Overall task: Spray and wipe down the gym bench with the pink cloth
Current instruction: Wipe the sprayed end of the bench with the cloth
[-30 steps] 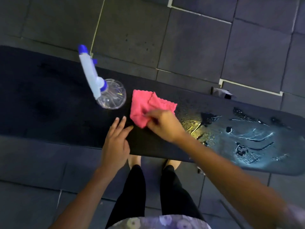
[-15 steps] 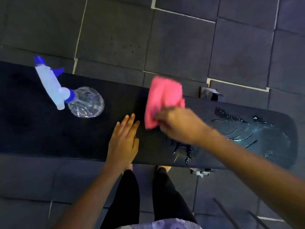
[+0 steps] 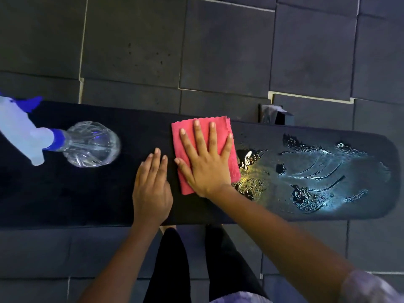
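Note:
The black gym bench (image 3: 76, 193) runs left to right across the view. Its right part is wet, with smeared liquid (image 3: 317, 171) shining on the pad. The folded pink cloth (image 3: 184, 132) lies flat on the bench near the middle. My right hand (image 3: 205, 158) presses it down with fingers spread and straight. Just left of the cloth, my left hand (image 3: 153, 189) rests flat on the dry pad. A clear spray bottle (image 3: 87, 145) with a white and blue trigger head lies on the bench at the left.
Dark floor tiles (image 3: 218, 51) surround the bench. A bench support part (image 3: 271, 113) shows behind the far edge. My legs in black trousers (image 3: 170, 259) stand right against the near edge.
My right hand lifted the pinched cloth, then laid it flat on the bench and now presses on it with open fingers. The view shifted, so the bottle sits farther left.

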The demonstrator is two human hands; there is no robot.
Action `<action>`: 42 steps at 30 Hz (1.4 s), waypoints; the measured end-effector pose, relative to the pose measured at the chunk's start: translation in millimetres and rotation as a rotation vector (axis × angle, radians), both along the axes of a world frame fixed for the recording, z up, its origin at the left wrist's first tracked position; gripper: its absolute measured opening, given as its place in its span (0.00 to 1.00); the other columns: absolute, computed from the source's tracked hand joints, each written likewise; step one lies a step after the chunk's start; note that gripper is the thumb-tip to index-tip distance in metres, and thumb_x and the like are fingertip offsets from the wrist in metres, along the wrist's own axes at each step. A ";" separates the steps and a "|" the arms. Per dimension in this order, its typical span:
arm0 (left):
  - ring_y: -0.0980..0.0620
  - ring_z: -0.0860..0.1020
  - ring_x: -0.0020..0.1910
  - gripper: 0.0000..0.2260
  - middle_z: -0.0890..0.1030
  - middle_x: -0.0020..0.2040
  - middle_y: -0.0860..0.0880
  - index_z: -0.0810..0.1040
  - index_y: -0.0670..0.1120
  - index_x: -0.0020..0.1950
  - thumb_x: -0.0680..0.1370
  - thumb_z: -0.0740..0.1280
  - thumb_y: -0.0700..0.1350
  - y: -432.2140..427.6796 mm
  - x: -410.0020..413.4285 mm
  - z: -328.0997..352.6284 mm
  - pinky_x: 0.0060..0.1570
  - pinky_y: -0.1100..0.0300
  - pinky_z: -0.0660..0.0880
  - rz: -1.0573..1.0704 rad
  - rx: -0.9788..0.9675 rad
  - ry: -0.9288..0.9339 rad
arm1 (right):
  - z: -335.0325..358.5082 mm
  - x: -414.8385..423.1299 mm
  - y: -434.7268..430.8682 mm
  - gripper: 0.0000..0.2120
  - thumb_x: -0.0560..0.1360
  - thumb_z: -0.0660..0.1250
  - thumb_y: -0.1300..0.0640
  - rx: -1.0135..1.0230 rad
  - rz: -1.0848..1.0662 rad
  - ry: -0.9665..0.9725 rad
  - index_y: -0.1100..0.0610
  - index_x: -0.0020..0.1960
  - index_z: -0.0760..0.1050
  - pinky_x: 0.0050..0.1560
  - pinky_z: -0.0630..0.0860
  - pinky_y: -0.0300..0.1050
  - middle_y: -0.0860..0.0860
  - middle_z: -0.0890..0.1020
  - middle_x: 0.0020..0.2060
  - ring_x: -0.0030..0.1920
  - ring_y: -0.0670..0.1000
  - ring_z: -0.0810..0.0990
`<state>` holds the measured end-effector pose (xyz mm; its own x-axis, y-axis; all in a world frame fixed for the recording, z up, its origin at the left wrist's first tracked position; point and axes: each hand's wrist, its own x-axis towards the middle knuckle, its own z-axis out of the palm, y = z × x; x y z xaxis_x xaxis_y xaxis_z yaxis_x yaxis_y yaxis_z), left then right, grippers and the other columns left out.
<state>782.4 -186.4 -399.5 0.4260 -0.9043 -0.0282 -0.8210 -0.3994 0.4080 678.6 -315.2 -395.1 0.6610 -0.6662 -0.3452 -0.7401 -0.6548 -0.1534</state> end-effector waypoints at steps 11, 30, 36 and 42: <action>0.45 0.54 0.77 0.23 0.59 0.77 0.42 0.61 0.39 0.76 0.82 0.49 0.47 -23.3 -9.3 3.7 0.75 0.45 0.51 -0.186 0.134 -0.045 | 2.7 -29.1 -23.4 0.32 0.77 0.47 0.47 0.012 0.022 -0.064 0.54 0.79 0.51 0.69 0.56 0.62 0.52 0.53 0.80 0.79 0.53 0.53; 0.48 0.50 0.78 0.24 0.55 0.79 0.45 0.56 0.41 0.77 0.82 0.47 0.49 -58.5 -19.5 0.0 0.76 0.46 0.46 -0.187 0.180 -0.064 | 2.7 -65.5 -62.3 0.33 0.77 0.50 0.46 -0.058 0.120 -0.081 0.63 0.77 0.57 0.74 0.56 0.54 0.61 0.59 0.77 0.76 0.61 0.59; 0.49 0.49 0.78 0.24 0.54 0.79 0.47 0.55 0.43 0.78 0.83 0.47 0.49 -75.7 -42.3 -1.0 0.76 0.47 0.44 -0.307 0.169 -0.017 | 8.1 -141.5 12.2 0.34 0.76 0.54 0.49 -0.071 -0.109 -0.017 0.61 0.78 0.55 0.72 0.60 0.55 0.59 0.55 0.78 0.78 0.59 0.56; 0.49 0.52 0.78 0.24 0.55 0.79 0.46 0.56 0.42 0.77 0.83 0.46 0.49 -83.0 -56.3 -8.5 0.76 0.47 0.48 -0.267 0.154 -0.019 | -2.3 -111.3 -11.9 0.35 0.77 0.50 0.44 -0.073 -0.192 -0.002 0.62 0.79 0.50 0.76 0.50 0.59 0.61 0.52 0.78 0.79 0.60 0.49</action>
